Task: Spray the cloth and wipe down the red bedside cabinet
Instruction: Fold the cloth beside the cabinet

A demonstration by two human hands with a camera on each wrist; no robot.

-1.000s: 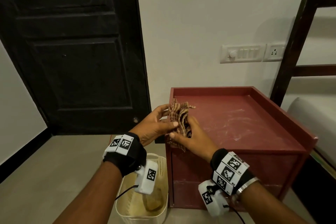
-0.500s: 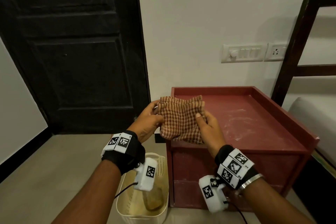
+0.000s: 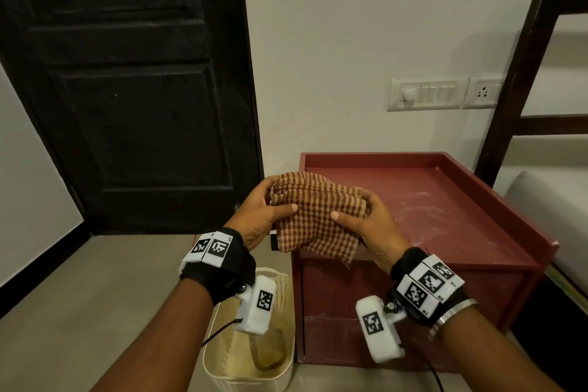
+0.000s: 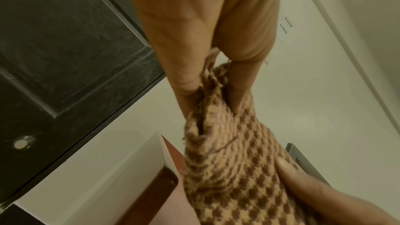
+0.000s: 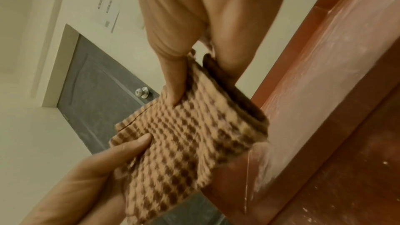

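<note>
A brown-and-tan checked cloth [image 3: 313, 219] is held folded in the air in front of the red bedside cabinet [image 3: 445, 216], over its front left corner. My left hand [image 3: 264, 210] pinches its left edge, thumb on the near face. My right hand [image 3: 366, 219] pinches the right edge the same way. The left wrist view shows the cloth [image 4: 233, 168] caught between my left thumb and fingers. The right wrist view shows the cloth [image 5: 186, 146] doubled over, next to the cabinet's rim [image 5: 314, 91]. White dusty smears lie on the cabinet top. No spray bottle is in view.
A cream plastic basket [image 3: 254, 353] with something in it stands on the floor left of the cabinet, under my left wrist. A black door [image 3: 127, 89] is at the left. A dark wooden bed frame [image 3: 525, 89] and a white mattress [image 3: 550, 200] stand at the right.
The cloth was bunched between both hands, then spread out flat, and now is folded over along its top edge. Both hands stayed in front of the cabinet's left corner.
</note>
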